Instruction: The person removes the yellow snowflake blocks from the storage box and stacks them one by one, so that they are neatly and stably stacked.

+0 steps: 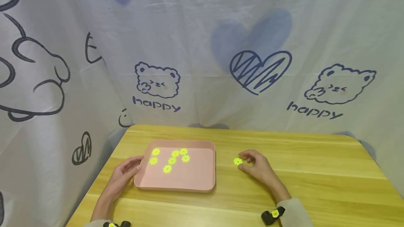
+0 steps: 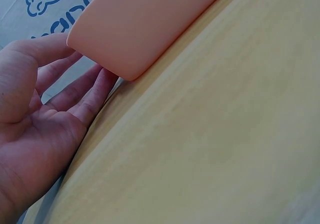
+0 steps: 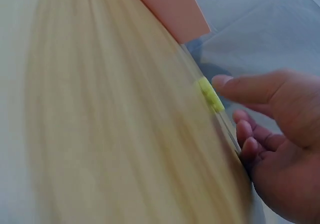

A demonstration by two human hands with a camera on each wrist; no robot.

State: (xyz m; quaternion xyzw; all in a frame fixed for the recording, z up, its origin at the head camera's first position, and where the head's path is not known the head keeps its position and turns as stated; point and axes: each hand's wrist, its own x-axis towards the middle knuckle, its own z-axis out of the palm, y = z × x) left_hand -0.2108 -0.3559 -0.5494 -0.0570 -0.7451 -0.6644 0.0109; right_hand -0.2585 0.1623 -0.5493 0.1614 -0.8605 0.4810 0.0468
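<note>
My right hand (image 1: 257,167) is over the table to the right of the tray, pinching a bright yellow notched toy disc (image 1: 238,162) between thumb and index finger. In the right wrist view the disc (image 3: 211,95) appears edge-on by the thumb tip, with the other fingers curled below. My left hand (image 1: 121,176) holds the left side of a pink tray (image 1: 180,183). Seen from the left wrist, its thumb touches the rim of the tray (image 2: 130,29) and its other fingers reach the underside of the corner. Several similar yellow discs (image 1: 167,169) lie scattered in the tray's far half.
A wooden table (image 1: 315,178) carries the tray. Behind and to the left hangs a pale curtain (image 1: 202,90) with printed hearts and bears, close to the table's far edge. Each wrist wears a black camera mount (image 1: 273,215).
</note>
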